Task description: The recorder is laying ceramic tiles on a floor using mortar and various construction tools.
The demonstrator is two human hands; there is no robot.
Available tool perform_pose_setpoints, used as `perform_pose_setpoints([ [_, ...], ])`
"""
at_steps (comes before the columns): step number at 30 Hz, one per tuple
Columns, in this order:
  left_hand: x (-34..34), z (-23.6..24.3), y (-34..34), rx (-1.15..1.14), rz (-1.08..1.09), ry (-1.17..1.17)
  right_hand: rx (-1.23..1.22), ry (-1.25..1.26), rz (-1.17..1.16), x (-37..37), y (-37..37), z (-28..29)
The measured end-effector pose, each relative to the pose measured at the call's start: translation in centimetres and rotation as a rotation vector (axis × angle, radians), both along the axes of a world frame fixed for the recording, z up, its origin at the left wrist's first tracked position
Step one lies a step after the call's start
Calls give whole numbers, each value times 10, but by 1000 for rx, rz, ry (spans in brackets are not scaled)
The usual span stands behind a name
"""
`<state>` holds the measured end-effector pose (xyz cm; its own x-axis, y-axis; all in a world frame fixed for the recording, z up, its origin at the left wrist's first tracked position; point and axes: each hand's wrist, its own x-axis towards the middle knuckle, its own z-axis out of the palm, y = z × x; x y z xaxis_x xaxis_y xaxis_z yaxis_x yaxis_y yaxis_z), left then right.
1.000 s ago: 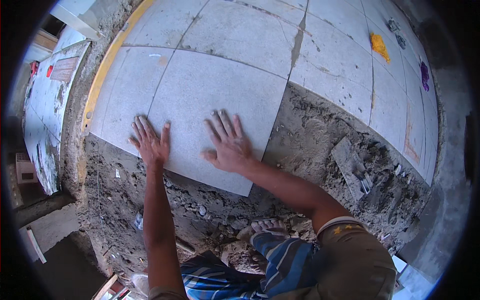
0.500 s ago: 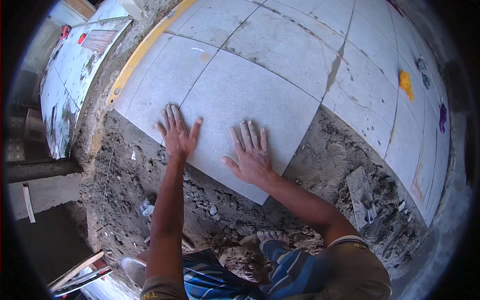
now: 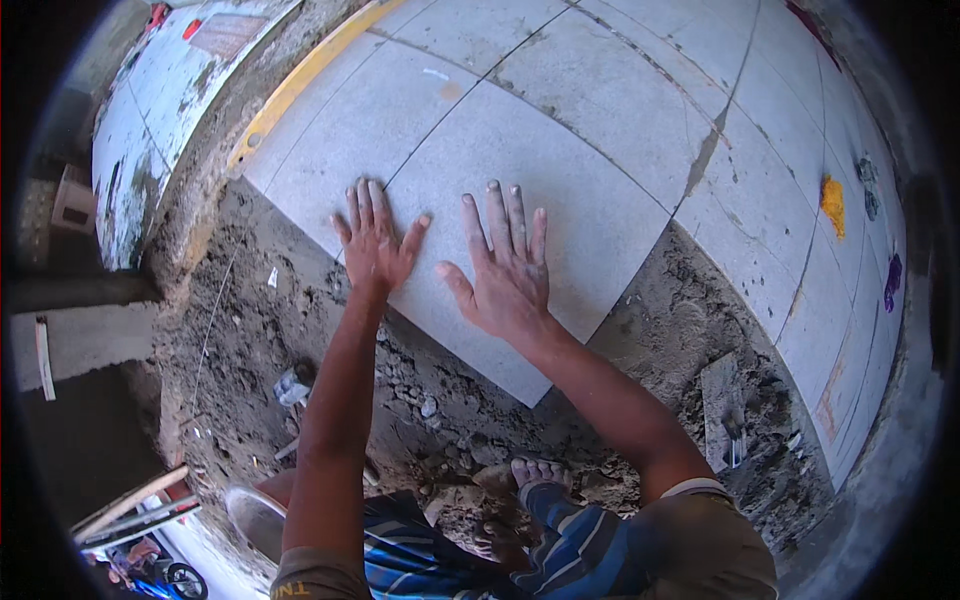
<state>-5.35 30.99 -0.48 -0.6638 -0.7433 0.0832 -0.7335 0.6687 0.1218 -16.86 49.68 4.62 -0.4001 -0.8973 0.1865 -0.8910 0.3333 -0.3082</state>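
Note:
A large grey floor tile (image 3: 560,170) lies at the edge of a tiled floor, its near corner over rough grey mortar (image 3: 430,400). My left hand (image 3: 372,240) rests flat on the tile's near-left edge, fingers spread. My right hand (image 3: 502,268) presses flat on the same tile a little to the right, fingers spread too. Neither hand holds anything. My bare foot (image 3: 535,475) stands on the mortar below the tile.
More laid grey tiles (image 3: 640,90) stretch to the back and right, with yellow (image 3: 833,200) and purple (image 3: 892,280) marks on them. A yellow straightedge (image 3: 300,80) lies along the tiles' left edge. A trowel (image 3: 725,420) lies on the mortar at right.
The view has shifted and drawn closer, so hands and tile sit higher and larger in the picture. Both hands stay flat on the same tile.

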Motion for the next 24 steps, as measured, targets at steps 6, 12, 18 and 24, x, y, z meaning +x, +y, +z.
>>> perform_pose_setpoints([
  [6,5,-4,-8,-18,18,10,127,-15,94,21,0,-42],
  [12,13,-4,-8,-22,28,45,-58,109,4,-1,-33,26],
  [18,3,-9,-5,-34,-2,115,-24,199,34,-10,-29,-46],
  [24,10,-11,-5,-34,18,117,61,168,77,-3,-29,-57],
])
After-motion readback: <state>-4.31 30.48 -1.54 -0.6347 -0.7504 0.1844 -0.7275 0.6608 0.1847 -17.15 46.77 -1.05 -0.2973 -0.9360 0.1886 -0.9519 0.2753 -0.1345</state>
